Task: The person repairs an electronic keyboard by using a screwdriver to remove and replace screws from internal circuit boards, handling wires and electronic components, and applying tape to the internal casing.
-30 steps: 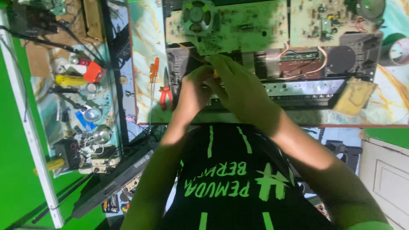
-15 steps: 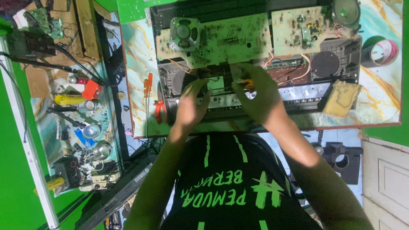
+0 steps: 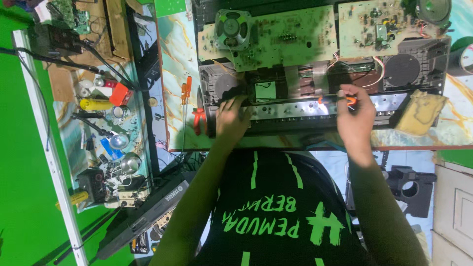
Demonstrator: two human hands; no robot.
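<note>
An opened black electronic keyboard chassis [image 3: 419, 74] lies on the marbled table [image 3: 182, 69], with green circuit boards [image 3: 290, 42] and a round speaker [image 3: 230, 27] laid over its top. My left hand [image 3: 231, 118] rests on the chassis at its left end, fingers bent against the dark housing. My right hand [image 3: 355, 116] grips an orange-handled screwdriver [image 3: 337, 100], its tip on the metal strip [image 3: 295, 111] that runs along the chassis front. A second board [image 3: 377, 24] lies at the upper right.
An orange screwdriver [image 3: 185, 91] and red-handled pliers [image 3: 198, 120] lie left of the chassis. A yellowish sponge-like pad [image 3: 421, 112] sits at the right. A cluttered side shelf [image 3: 106, 123] holds tools, wires and parts. A black keyboard [image 3: 148, 216] leans below it.
My hands have moved apart from the middle of the chassis: the left to its left end, the right to the right with the screwdriver. The view has drawn back a little.
</note>
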